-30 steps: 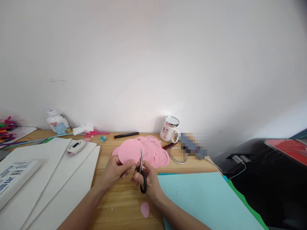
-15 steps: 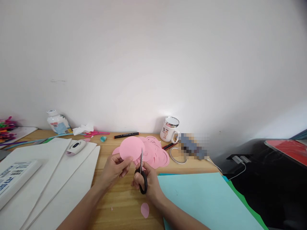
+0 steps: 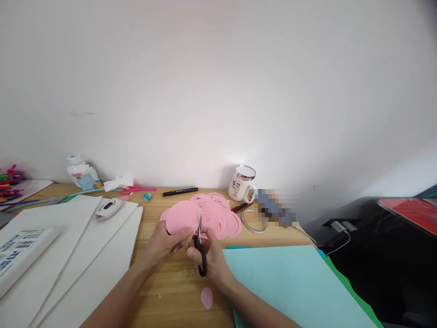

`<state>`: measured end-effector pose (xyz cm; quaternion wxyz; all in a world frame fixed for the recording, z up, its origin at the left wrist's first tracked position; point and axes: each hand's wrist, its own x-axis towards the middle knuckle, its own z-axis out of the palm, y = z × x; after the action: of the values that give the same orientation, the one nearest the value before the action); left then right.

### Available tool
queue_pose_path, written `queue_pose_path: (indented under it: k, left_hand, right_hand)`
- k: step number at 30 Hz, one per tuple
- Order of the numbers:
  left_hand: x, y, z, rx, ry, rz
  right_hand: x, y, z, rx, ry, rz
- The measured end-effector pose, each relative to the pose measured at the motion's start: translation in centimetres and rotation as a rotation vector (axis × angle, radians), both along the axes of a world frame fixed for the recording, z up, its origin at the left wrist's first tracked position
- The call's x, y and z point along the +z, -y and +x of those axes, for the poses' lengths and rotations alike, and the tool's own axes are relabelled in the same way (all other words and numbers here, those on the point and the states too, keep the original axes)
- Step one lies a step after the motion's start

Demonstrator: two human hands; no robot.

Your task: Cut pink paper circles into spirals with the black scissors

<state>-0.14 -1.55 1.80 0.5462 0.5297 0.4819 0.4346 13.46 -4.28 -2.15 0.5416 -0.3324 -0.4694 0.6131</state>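
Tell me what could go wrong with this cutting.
The left hand holds the pink disc close to the scissors in the right hand, so a slip might nick skin. A misjudged snip could notch the disc's rounded edge. The blades point toward the pink paper pile and could snag it.

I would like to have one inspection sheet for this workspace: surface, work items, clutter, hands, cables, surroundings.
Surface: wooden desk; white sheets at left, light-blue sheet at right.
Work items: round pink paper disc, black-handled scissors; heap of pink paper pieces behind.
Clutter: white mug, black marker, pink scissors, crumpled tissue, white bottle; pixelated object beside the mug cannot be identified.
Hands: left hand pinches the disc; right hand holds the black-handled scissors at its right edge.
Cables: pale looped cord near the mug; thin white cable at far right.
Surroundings: white wall behind, with faint marks at left.
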Motion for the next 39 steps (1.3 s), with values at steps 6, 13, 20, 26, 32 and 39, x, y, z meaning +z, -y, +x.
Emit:
queue_pose_path:
  k: [6,13,20,26,32,39]
  left_hand:
    - [0.4,0.1,0.2,0.011,-0.002,-0.006]
    - [0.2,-0.1,0.1,0.015,0.009,0.003]
    - [0.2,-0.2,-0.1,0.023,-0.006,0.023]
    - [0.3,-0.2,-0.1,0.035,0.018,0.023]
    - [0.3,-0.4,0.0,0.039,0.087,-0.022]
    - [-0.2,-0.2,0.1,0.019,0.033,-0.004]
  right_hand:
    - [0.0,0.1,-0.1,-0.005,0.023,0.002]
    - [0.1,0.0,0.1,-0.017,0.085,-0.012]
    - [-0.1,0.0,-0.1,-0.033,0.08,-0.041]
    - [-0.3,0.0,-0.2,-0.008,0.047,-0.039]
    - [-1.0,0.3,-0.5,-0.017,0.058,-0.043]
    - [-0.1,0.2,0.0,0.003,0.078,-0.043]
